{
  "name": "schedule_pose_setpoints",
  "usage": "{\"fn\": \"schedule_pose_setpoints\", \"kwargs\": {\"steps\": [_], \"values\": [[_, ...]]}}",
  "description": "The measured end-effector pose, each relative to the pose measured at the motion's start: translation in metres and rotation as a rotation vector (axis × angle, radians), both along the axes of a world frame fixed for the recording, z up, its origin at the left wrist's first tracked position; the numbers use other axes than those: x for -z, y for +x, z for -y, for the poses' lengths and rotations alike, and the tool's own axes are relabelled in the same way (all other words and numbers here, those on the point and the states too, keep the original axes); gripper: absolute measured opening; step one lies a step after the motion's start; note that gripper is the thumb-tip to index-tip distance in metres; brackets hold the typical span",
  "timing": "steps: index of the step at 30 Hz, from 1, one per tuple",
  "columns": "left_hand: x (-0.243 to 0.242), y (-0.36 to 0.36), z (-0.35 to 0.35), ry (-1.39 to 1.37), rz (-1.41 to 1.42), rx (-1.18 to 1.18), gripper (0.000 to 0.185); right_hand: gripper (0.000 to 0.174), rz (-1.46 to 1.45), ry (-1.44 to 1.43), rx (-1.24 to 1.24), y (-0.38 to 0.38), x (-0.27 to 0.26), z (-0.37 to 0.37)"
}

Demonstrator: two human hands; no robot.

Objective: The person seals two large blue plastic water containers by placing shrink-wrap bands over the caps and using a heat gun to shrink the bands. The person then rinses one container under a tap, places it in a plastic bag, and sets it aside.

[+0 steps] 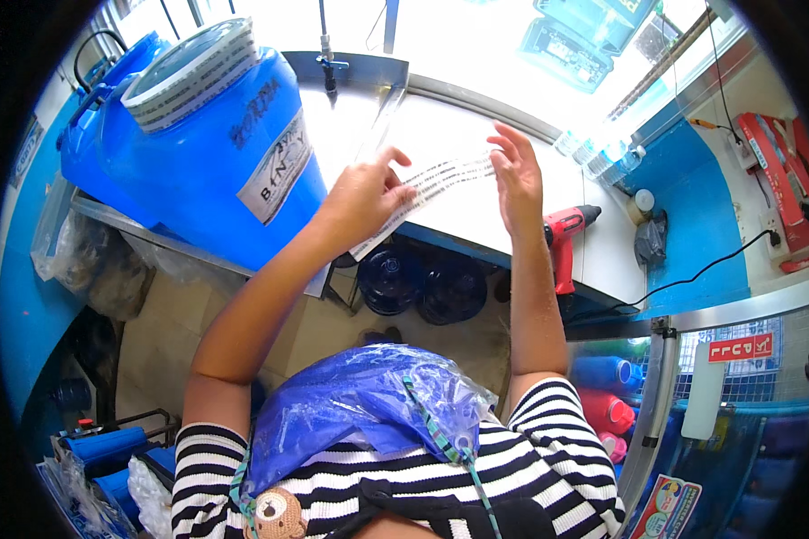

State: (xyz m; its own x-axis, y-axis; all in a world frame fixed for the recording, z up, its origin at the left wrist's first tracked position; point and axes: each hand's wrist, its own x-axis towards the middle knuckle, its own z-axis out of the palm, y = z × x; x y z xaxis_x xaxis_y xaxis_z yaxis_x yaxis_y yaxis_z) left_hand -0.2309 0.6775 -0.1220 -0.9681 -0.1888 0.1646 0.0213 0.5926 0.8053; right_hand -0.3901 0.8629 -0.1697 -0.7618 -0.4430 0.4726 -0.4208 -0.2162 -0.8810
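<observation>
A clear printed plastic strip, probably a seal band, stretches between my hands above the white counter. My left hand pinches it between thumb and fingers, and its lower end hangs below that hand. At the other end, my right hand grips the strip with its fingertips. To the left stands a large blue plastic water jug, its wide cap ringed by a similar printed band. A label and dark handwriting mark the jug's side. A red heat gun lies just right of my right forearm.
Small clear bottles line the window side. A black cord runs to a wall outlet near a red case. Dark blue round bottles stand under the counter. A tap rises behind the jug.
</observation>
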Motion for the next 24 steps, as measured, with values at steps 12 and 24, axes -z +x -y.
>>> {"fn": "schedule_pose_setpoints", "kwargs": {"steps": [12,24], "values": [[0.189,-0.121,0.074,-0.12,0.134,-0.748,0.02,0.08,0.297,1.117,0.821,-0.115,0.162,-0.185],[0.092,-0.101,0.017,-0.805,-0.194,-0.079,0.021,0.035,-0.056,0.732,0.699,-0.063,0.155,-0.163]]}}
